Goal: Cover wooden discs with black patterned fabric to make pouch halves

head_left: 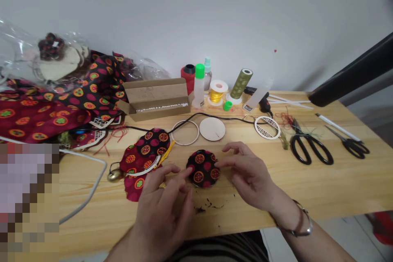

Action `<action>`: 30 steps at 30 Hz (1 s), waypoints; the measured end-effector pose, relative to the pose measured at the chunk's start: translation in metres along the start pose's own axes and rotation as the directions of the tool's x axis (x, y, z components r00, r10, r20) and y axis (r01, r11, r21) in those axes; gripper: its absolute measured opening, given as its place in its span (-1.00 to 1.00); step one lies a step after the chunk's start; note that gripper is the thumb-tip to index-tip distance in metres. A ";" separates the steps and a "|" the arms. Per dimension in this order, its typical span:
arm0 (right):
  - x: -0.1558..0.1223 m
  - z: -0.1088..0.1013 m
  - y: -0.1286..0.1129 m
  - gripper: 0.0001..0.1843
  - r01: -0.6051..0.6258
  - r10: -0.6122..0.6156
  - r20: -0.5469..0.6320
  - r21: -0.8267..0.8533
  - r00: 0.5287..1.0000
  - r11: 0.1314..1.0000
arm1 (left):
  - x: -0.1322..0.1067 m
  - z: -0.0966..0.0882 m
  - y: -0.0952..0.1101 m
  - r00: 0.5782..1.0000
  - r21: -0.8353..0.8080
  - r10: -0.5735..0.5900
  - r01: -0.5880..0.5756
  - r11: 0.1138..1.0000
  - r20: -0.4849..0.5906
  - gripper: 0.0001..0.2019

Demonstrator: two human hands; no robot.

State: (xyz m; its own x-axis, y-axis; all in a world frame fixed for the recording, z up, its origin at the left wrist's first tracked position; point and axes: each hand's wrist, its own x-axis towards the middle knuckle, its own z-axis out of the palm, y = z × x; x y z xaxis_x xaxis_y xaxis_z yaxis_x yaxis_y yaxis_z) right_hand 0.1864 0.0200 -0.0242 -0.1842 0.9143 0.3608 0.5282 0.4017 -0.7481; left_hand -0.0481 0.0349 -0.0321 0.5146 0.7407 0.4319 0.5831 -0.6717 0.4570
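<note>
A round black fabric disc with orange and maroon patterns lies flat on the wooden table in front of me. My left hand is open, its index fingertip at the disc's left edge. From the other side, the index finger of my right hand touches the disc's right edge; that hand is open too, fingers apart. Dark fabric scraps are scattered just below the disc. Beyond it lie a plain pale round board and a thin ring. Maroon and black fabric pieces lie left of the disc.
Two scissors, black-handled large ones and a smaller pair, lie right. A lattice disc, a green-capped bottle, yellow cord spool and open cardboard box stand behind. A black cable crosses the table.
</note>
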 end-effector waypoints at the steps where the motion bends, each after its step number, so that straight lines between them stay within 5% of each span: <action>1: 0.000 -0.001 -0.001 -0.48 0.012 -0.013 0.037 0.016 0.999 1.000 | -0.002 -0.001 0.000 1.000 -0.031 0.019 -0.018 0.999 0.016 -0.55; 6: 0.000 -0.003 -0.007 -0.41 0.043 -0.057 0.232 0.064 0.971 0.997 | -0.005 -0.004 0.003 0.989 -0.112 0.105 -0.093 0.989 0.104 -0.50; 17: 0.004 -0.004 -0.013 -0.36 0.035 -0.051 0.360 0.051 0.932 0.998 | -0.001 -0.005 0.006 0.979 -0.104 0.137 -0.122 0.987 0.151 -0.66; 25: -0.001 -0.002 -0.005 -0.45 0.007 -0.018 0.135 0.085 0.991 0.996 | -0.002 -0.007 0.006 0.986 -0.113 0.146 -0.136 0.984 0.086 -0.59; 30: 0.000 -0.002 -0.005 -0.46 0.045 -0.050 0.152 0.034 0.987 0.998 | -0.001 -0.006 0.005 0.982 -0.115 0.138 -0.123 0.986 0.131 -0.61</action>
State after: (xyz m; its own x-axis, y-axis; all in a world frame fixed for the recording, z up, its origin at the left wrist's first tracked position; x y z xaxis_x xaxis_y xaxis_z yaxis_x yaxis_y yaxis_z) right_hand 0.1857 0.0177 -0.0196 -0.3340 0.8905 0.3089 0.4909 0.4442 -0.7495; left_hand -0.0496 0.0304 -0.0258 0.6682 0.6364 0.3854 0.4385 -0.7554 0.4869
